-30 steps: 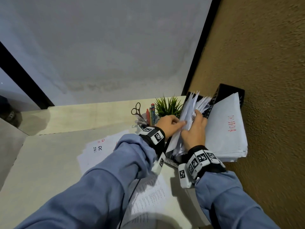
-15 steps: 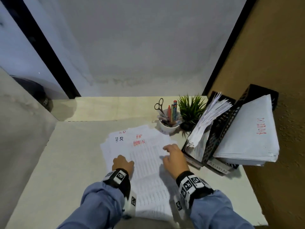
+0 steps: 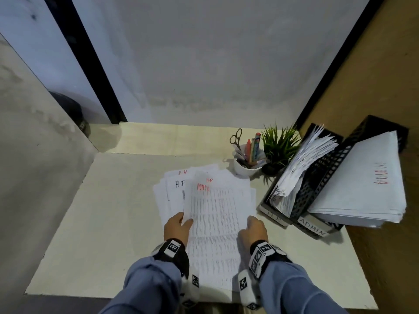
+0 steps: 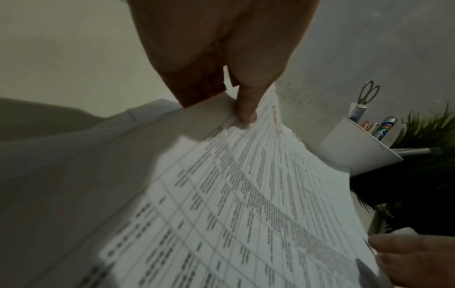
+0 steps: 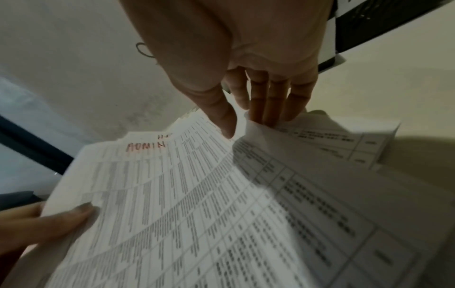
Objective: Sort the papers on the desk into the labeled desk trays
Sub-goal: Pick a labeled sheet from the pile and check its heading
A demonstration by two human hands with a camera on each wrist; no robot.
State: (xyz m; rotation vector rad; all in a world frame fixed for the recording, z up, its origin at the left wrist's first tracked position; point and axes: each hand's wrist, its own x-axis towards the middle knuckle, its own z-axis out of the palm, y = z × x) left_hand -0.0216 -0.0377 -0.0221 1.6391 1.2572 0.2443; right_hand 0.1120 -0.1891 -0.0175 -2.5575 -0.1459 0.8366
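Observation:
A loose pile of printed papers (image 3: 174, 186) lies mid-desk, some marked HR. On top is a table-printed sheet marked ADMIN in red (image 3: 217, 223) (image 4: 246, 194) (image 5: 172, 194). My left hand (image 3: 181, 223) (image 4: 236, 107) pinches its left edge, thumb on top and fingers beneath. My right hand (image 3: 251, 225) (image 5: 246, 120) pinches its right edge, which curls up between thumb and fingers. Two black mesh trays lean at the right. The HR tray (image 3: 272, 214) holds ruffled sheets (image 3: 301, 168). The ADMIN tray (image 3: 313, 225) holds a thick stack (image 3: 362, 189).
A white cup (image 3: 246, 168) with scissors and pens stands behind the pile, a small green plant (image 3: 278, 146) beside it. A brown wall (image 3: 374, 75) runs along the right behind the trays. Bare desk (image 3: 113, 211) spreads to the left.
Both hands left the HR tray and came back to the pile. The left hand, resting on the papers half a second ago, now pinches the ADMIN sheet's raised left edge.

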